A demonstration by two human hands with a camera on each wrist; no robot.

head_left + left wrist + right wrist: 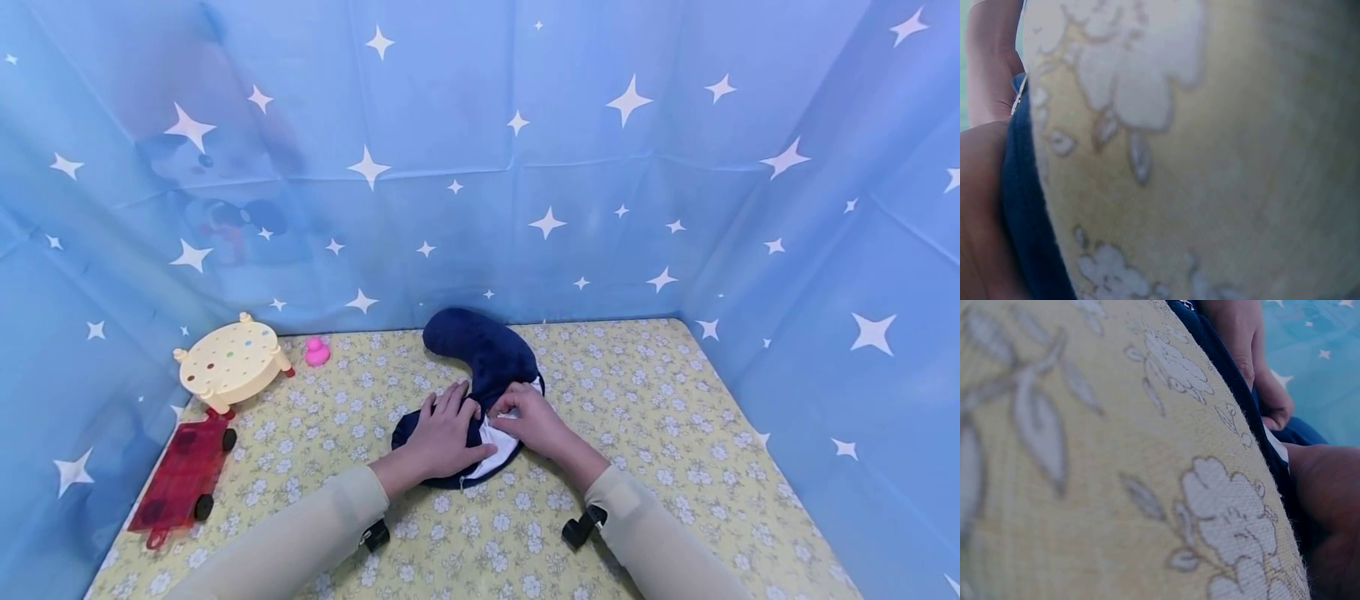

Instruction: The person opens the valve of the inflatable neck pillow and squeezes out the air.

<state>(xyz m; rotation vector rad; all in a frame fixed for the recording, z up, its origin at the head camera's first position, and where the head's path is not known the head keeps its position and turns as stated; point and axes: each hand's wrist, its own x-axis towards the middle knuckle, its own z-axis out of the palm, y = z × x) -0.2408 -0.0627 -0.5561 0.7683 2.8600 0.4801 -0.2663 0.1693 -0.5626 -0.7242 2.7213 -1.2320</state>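
- At nine o'clock on the tabletop (600,533) lie a red toy car (180,479), a cream round stool (234,363) and a pink duck (317,352).
- My left hand (442,433) lies flat, fingers straight, on the dark blue pillow cover (487,354) at the centre.
- My right hand (528,421), just at three o'clock of the left, pinches the white inner pillow (501,446) at the cover's opening.

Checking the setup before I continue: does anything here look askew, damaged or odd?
Only the navy cushion: its cover gapes near both hands, baring white inner fabric. The left hand presses on it; the right hand pinches the white part.
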